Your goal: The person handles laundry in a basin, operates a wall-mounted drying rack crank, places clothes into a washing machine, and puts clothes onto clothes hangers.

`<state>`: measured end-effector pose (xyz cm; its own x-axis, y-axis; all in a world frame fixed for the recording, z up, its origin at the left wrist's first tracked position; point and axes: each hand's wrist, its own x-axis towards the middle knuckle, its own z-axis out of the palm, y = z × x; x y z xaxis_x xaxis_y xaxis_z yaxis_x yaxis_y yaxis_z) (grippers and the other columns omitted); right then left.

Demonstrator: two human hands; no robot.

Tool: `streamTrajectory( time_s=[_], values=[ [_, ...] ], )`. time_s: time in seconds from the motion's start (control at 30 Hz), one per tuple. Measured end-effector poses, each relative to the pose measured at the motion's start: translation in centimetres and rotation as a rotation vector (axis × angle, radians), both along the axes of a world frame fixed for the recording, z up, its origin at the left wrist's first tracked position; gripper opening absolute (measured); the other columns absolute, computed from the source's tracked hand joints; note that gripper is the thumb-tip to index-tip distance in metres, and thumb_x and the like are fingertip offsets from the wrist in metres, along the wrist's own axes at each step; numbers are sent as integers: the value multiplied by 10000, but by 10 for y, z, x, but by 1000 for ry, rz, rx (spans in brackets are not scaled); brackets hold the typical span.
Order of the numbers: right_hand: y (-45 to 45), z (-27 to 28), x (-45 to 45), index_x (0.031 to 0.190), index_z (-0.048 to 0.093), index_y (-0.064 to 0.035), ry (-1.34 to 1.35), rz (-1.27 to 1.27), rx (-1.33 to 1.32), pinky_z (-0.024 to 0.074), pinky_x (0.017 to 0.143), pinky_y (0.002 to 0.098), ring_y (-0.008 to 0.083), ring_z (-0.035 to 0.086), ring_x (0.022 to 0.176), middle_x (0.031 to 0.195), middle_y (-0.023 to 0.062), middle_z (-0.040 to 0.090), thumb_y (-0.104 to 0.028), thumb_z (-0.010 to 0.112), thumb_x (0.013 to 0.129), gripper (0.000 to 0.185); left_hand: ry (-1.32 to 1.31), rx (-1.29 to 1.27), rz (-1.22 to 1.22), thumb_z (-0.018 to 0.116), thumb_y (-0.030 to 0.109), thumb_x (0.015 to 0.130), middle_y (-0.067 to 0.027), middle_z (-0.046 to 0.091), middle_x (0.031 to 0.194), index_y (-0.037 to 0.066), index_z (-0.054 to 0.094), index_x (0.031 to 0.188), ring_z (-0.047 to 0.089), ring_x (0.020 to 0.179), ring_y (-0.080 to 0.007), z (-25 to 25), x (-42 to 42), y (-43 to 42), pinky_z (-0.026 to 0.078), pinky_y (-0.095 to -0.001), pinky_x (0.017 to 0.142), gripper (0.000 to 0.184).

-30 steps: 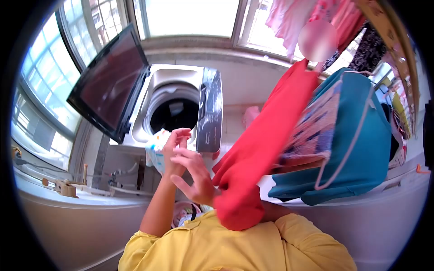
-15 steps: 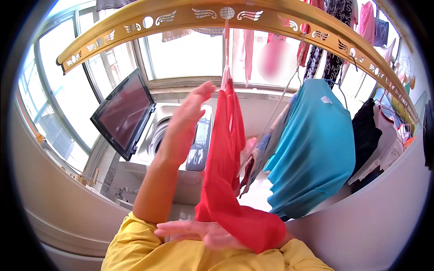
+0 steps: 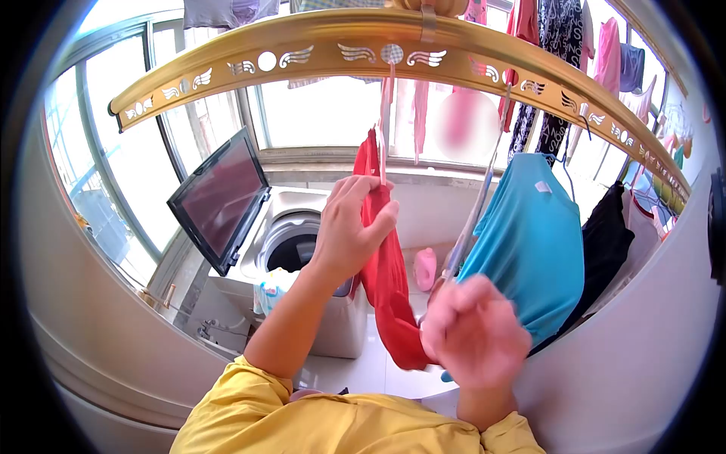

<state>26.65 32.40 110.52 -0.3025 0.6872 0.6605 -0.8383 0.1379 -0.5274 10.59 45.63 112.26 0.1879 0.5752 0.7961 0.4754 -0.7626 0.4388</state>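
A long red garment [image 3: 387,303] hangs from a pale hanger or strap [image 3: 384,144] below the golden rail. My left hand [image 3: 352,227] is at its upper part, fingers bent over the cloth and thumb on the near side. My right hand [image 3: 478,333] is raised beside the garment's lower end, blurred, with its fingers curled. The red cloth runs up to that hand's left side; whether the hand grips it cannot be made out. Just behind my right hand hangs a turquoise shirt [image 3: 529,242].
The golden drying rail [image 3: 325,57] arches across the top. A top-loading washing machine [image 3: 291,227] stands with its dark lid [image 3: 219,200] raised, a patterned cloth [image 3: 274,289] at its front edge. A pink bottle [image 3: 426,268] stands behind. Dark clothes [image 3: 605,234] hang at right.
My left hand has gone from raised and flat to bent over the red garment. My right hand has come out from under the draped cloth, rising rightward. The garment's lower end hangs straighter.
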Motion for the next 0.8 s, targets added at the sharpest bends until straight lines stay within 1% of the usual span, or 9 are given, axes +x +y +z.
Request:
streamTrajectory(
  time_s=[0.03,0.07,0.13,0.17,0.23,0.33,0.5,0.63,0.8],
  values=[
    [9,7,-2,1093,537,14,-254,-394,59,472,770,351,228,573,868,1058,188,575,-215,454,948,283,1,6,0,573,218,798,-105,610,961,38,587,1006,531,976,-237,1,-3,-2,407,-338,860,276],
    [17,16,-8,1093,537,14,-249,-398,62,472,770,351,228,573,868,1058,188,575,-215,454,948,283,2,9,29,595,229,787,-99,606,948,36,585,971,537,939,-230,2,-6,-4,417,-334,828,267],
    [36,35,-27,1099,565,-9,-453,-779,12,473,779,322,212,600,842,911,141,623,-98,511,876,246,-1,2,55,648,246,759,-93,596,867,23,568,905,550,763,-181,6,-13,-5,441,-301,685,279],
    [49,45,-32,1099,565,-9,-456,-781,16,473,779,322,212,600,842,911,141,623,-98,511,876,246,-5,5,53,648,246,759,-93,596,867,23,568,905,550,763,-181,11,-19,-6,441,-301,685,279],
    [80,55,-44,1070,541,40,-728,-1058,166,481,768,349,242,601,865,1015,166,598,-52,505,858,234,39,-367,-111,648,252,750,-118,601,836,5,542,910,584,772,-250,19,-33,-12,460,-342,732,313],
    [108,36,-65,1175,461,31,-1032,-1395,369,432,851,417,378,554,954,1003,221,567,-72,536,836,363,84,-409,-159,623,230,754,-123,601,802,-10,530,940,599,692,-207,19,-45,-18,469,-313,658,317],
    [88,26,-72,1183,438,12,-982,-1283,238,428,860,404,351,552,984,1041,215,559,-110,566,858,370,-72,-581,-350,554,161,766,-87,569,757,-27,524,925,545,698,-117,13,-57,-24,450,-253,653,248],
    [87,19,-72,1173,438,-11,-887,-1255,196,428,864,384,308,560,993,1034,190,568,-113,583,857,363,-248,-565,-487,517,80,757,40,493,759,22,541,893,434,664,-22,26,-63,-15,363,-176,598,150],
    [84,10,-76,1192,433,-4,-860,-1233,166,414,895,379,309,533,1042,1103,190,538,-100,564,860,370,-278,-617,-485,520,147,767,-12,522,709,-14,575,825,459,654,-73,72,-48,14,382,-225,595,179]
  ],
)
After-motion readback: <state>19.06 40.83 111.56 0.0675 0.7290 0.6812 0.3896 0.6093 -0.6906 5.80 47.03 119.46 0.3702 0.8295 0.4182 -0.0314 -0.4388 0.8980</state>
